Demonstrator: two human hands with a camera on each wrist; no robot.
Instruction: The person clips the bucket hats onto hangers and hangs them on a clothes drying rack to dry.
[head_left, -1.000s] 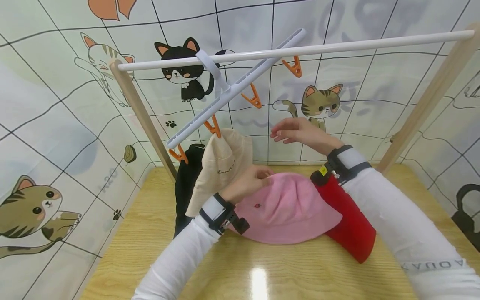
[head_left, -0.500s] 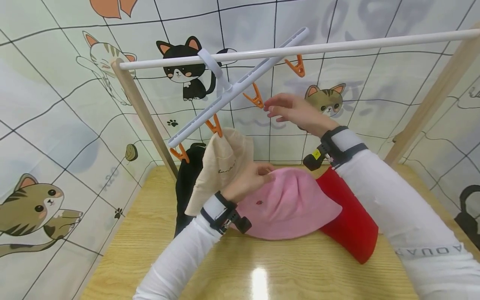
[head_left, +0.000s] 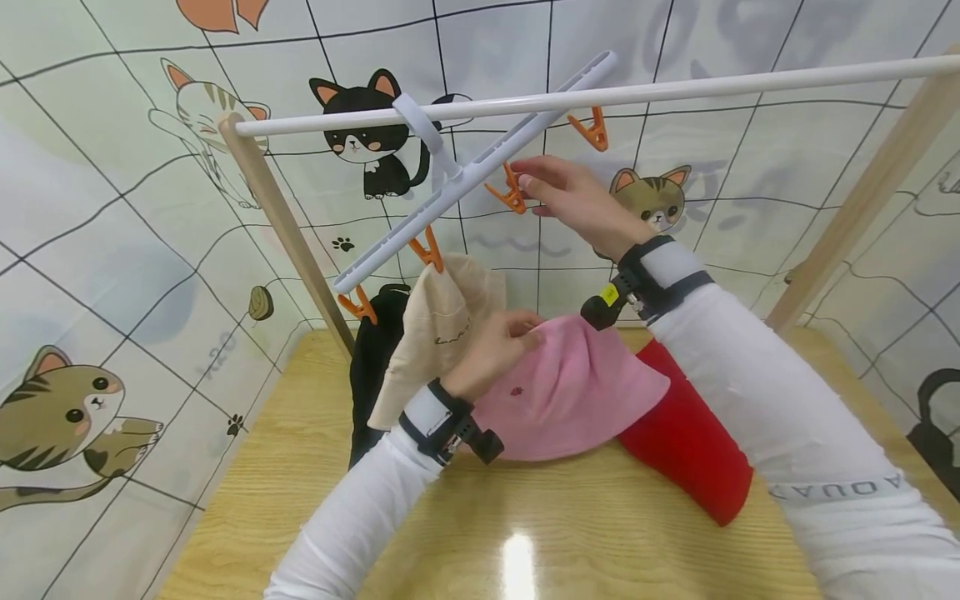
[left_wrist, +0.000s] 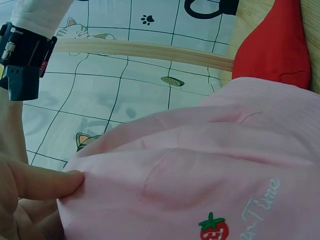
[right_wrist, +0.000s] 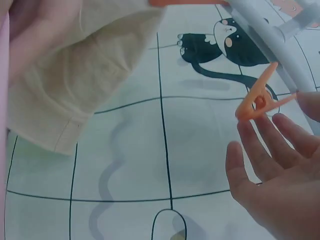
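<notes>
My left hand point(head_left: 489, 354) pinches the edge of a pink bucket hat point(head_left: 577, 400) between thumb and fingers. In the left wrist view a strawberry patch point(left_wrist: 214, 227) and white lettering show on the hat. Higher up, my right hand point(head_left: 573, 202) touches an orange clip point(head_left: 515, 200) under the pale blue hanger point(head_left: 491, 160). The right wrist view has the thumb at one handle of this clip point(right_wrist: 259, 101) and loosely bent fingers beside it; nothing hangs from it. A cream hat point(head_left: 438, 325) and a black hat point(head_left: 372, 358) hang from two other clips.
The hanger hooks over a white rod point(head_left: 712, 89) on wooden posts point(head_left: 862, 200). A red cloth item point(head_left: 690, 437) lies on the wooden table point(head_left: 525, 525), right of the pink hat. Another orange clip point(head_left: 591, 129) dangles at the hanger's far end. A black item point(head_left: 937, 437) sits far right.
My right hand has moved left and up to the orange clip. The left hand has lifted the pink hat slightly, and the hat's brim has shifted up and left.
</notes>
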